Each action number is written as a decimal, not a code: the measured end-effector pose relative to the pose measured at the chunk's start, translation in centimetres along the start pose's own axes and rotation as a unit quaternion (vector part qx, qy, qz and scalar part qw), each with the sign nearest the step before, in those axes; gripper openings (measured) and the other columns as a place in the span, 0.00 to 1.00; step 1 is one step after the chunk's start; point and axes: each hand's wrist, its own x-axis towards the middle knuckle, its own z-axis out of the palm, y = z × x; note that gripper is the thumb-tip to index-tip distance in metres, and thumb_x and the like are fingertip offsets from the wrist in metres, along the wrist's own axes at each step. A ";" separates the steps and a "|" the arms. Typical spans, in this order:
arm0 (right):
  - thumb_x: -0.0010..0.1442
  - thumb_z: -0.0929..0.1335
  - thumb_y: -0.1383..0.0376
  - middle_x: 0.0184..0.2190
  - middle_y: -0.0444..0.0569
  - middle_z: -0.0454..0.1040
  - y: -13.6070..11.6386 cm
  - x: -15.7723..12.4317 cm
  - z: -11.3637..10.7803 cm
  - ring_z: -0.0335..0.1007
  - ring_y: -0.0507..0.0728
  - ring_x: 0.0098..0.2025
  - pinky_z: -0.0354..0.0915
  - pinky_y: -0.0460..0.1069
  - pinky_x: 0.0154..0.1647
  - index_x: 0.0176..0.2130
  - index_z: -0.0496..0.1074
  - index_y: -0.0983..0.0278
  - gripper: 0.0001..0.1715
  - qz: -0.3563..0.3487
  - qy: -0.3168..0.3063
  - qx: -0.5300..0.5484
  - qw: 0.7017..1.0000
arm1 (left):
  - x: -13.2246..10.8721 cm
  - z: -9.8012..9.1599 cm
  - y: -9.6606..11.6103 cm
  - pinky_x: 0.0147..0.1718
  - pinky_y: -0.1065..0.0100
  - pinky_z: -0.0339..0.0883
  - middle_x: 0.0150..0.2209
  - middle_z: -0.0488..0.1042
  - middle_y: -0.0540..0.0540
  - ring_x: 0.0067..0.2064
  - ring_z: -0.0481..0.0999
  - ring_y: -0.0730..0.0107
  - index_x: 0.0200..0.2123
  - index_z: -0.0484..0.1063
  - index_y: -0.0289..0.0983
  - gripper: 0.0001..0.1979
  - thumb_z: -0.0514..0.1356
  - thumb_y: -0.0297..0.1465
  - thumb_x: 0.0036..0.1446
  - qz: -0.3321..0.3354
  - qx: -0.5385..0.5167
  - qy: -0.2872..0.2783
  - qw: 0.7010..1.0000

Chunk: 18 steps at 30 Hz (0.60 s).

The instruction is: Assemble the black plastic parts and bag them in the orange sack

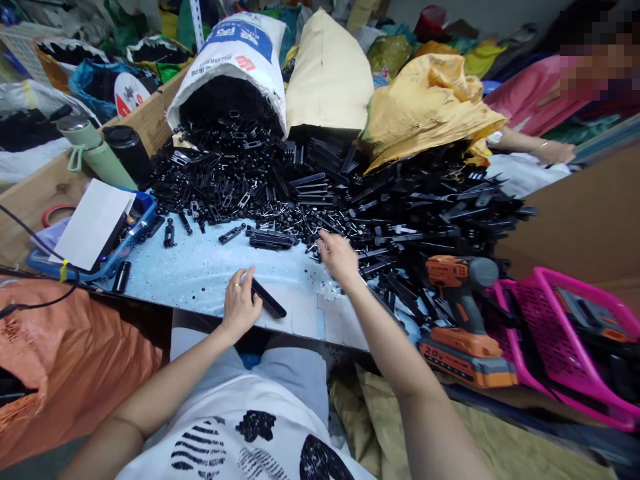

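Observation:
My left hand (pixel 241 303) is closed on the upper end of a long black bar with rounded ends (pixel 270 299), near the front edge of the table. The bar points down to the right. My right hand (pixel 341 259) reaches to the near side of a heap of small shiny screws or pins (pixel 300 219), its fingers bent together. What those fingertips hold, if anything, is too small to make out. Just beyond my left hand lies a thicker black assembled piece (pixel 271 239), with a short black linked part (pixel 232 233) to its left.
Heaps of black plastic parts (pixel 420 200) spill from a white sack (pixel 235 60), a cream sack (pixel 330 73) and a yellow sack (pixel 425 100). An orange cordless drill (pixel 465 313) stands at right by a pink basket (pixel 575 347). A blue tray (pixel 145 217) sits left. A co-worker's arm (pixel 530 143) shows beyond.

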 end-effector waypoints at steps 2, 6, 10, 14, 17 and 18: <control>0.64 0.57 0.67 0.46 0.62 0.68 4.2 3.3 -1.7 0.59 0.63 0.50 0.59 0.56 0.43 0.52 0.66 0.69 0.20 0.085 0.050 -0.157 0.983 | 0.8 -0.7 0.2 0.59 0.45 0.49 0.55 0.64 0.40 0.60 0.58 0.52 0.58 0.61 0.42 0.30 0.54 0.22 0.49 0.124 0.040 -0.106 0.986; 0.58 0.59 0.77 0.41 0.63 0.70 9.5 7.4 -3.6 0.60 0.62 0.48 0.55 0.57 0.44 0.44 0.69 0.76 0.16 0.106 0.050 -0.177 0.977 | 2.5 -1.3 1.0 0.59 0.40 0.40 0.44 0.72 0.44 0.51 0.68 0.59 0.51 0.68 0.42 0.24 0.51 0.19 0.52 0.263 0.111 -0.272 0.919; 0.56 0.62 0.78 0.36 0.60 0.72 10.9 8.0 -4.5 0.63 0.58 0.44 0.54 0.55 0.42 0.34 0.71 0.74 0.09 0.089 0.062 -0.138 0.984 | 2.5 -1.3 1.4 0.55 0.47 0.54 0.40 0.73 0.40 0.44 0.72 0.61 0.55 0.65 0.36 0.26 0.51 0.17 0.52 0.224 0.184 -0.258 0.922; 0.60 0.60 0.72 0.47 0.68 0.67 10.0 6.2 -6.3 0.64 0.57 0.45 0.56 0.54 0.40 0.43 0.70 0.72 0.14 0.073 0.142 -0.080 0.984 | 1.9 -1.2 0.9 0.50 0.50 0.60 0.46 0.70 0.34 0.51 0.68 0.52 0.56 0.63 0.34 0.23 0.56 0.25 0.56 0.130 0.137 -0.235 0.953; 0.59 0.65 0.65 0.49 0.61 0.67 6.3 2.6 -6.6 0.64 0.56 0.49 0.59 0.51 0.46 0.45 0.69 0.65 0.12 0.020 0.186 -0.010 0.982 | 2.4 -0.9 1.4 0.54 0.50 0.57 0.57 0.61 0.33 0.58 0.61 0.50 0.60 0.56 0.37 0.32 0.60 0.38 0.54 0.057 -0.074 -0.200 0.975; 0.58 0.67 0.63 0.48 0.56 0.69 4.4 1.0 -6.2 0.64 0.55 0.50 0.60 0.50 0.48 0.43 0.69 0.62 0.12 -0.007 0.188 0.038 0.981 | 2.9 -0.7 1.8 0.54 0.52 0.59 0.58 0.60 0.34 0.57 0.63 0.51 0.61 0.54 0.38 0.33 0.59 0.42 0.54 0.007 -0.174 -0.191 0.966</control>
